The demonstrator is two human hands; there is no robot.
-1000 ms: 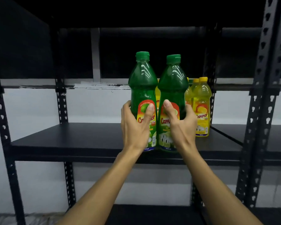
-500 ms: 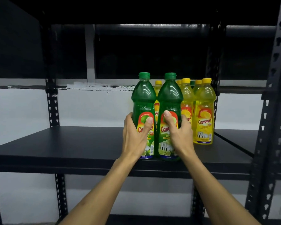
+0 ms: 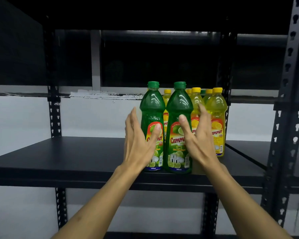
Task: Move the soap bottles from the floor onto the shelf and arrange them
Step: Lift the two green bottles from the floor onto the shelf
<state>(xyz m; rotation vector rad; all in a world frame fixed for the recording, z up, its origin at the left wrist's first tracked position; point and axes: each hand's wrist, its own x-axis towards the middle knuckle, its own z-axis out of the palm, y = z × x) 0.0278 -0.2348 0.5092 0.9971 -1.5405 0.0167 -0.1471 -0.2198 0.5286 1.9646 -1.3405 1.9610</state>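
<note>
head view: black metal shelf (image 3: 76, 157) across mid frame
green bottles: two lime soap bottles, left one (image 3: 152, 107) and right one (image 3: 179, 107), upright side by side at the shelf's front edge, centre frame
yellow bottles (image 3: 216, 107): clustered behind, to the right
left hand (image 3: 138, 144): grip open, fingers spread beside left bottle
right hand (image 3: 197, 137): grip open, not clasping right bottle

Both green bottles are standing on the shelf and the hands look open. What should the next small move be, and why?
Probably draw both hands straight back. The left hand and right hand are open, fingers spread, gripping nothing. The two green bottles stand upright side by side near the front edge of the shelf, beside the yellow bottles. Sideways motion might knock them.
</note>
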